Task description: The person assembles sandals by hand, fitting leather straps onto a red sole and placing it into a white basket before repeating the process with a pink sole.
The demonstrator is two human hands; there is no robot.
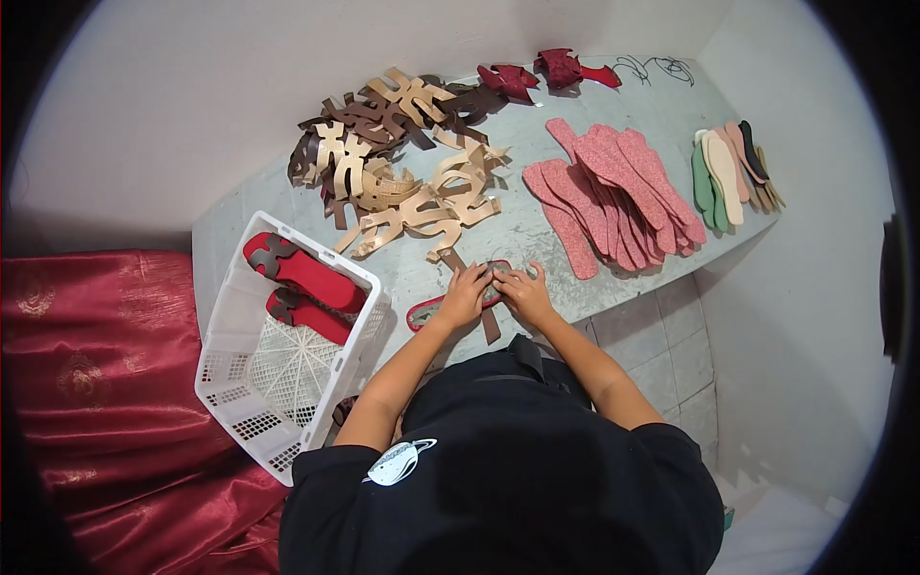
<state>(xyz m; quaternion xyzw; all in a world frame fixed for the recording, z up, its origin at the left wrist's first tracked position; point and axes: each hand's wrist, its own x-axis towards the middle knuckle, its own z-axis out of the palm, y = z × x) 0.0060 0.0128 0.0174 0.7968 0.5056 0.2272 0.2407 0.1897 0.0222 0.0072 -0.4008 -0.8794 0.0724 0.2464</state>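
— Where are the hands?
— Both out in front, close together. The left hand (467, 295) and the right hand (525, 292) nearly meet at the fingertips, palms down.
— And the arms?
— Bare forearms, elbows bent and spread, angling inward. The fingers curl, but their grip is unclear.

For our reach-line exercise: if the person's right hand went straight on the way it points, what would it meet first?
The right hand points up-left; it would likely meet the left hand first, then the tan cut-outs.
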